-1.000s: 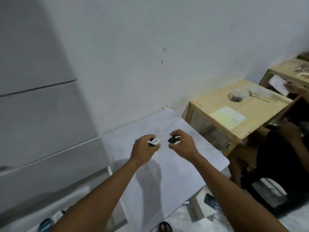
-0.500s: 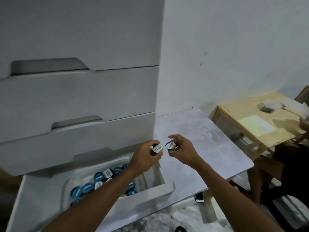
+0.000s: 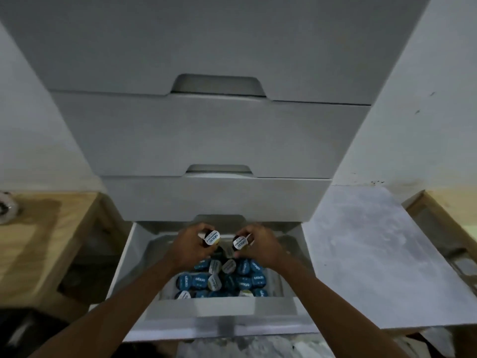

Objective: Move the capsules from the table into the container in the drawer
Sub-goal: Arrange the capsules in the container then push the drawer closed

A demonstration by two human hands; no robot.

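The bottom drawer of a white cabinet stands pulled out. Inside it sits a translucent container piled with several blue and white capsules. My left hand holds a dark capsule with a white and yellow lid above the container's far end. My right hand pinches a second capsule with a white lid right beside it. Both hands hover over the pile, a little apart from each other. The grey table at the right shows no capsules.
Three shut drawers of the cabinet rise above the open one. A wooden table stands at the left with a round object at its far edge. Another wooden table edge shows at the far right.
The view has swung left from the grey table to the cabinet. Both hands carried their capsules from the table's edge to above the container in the open drawer.
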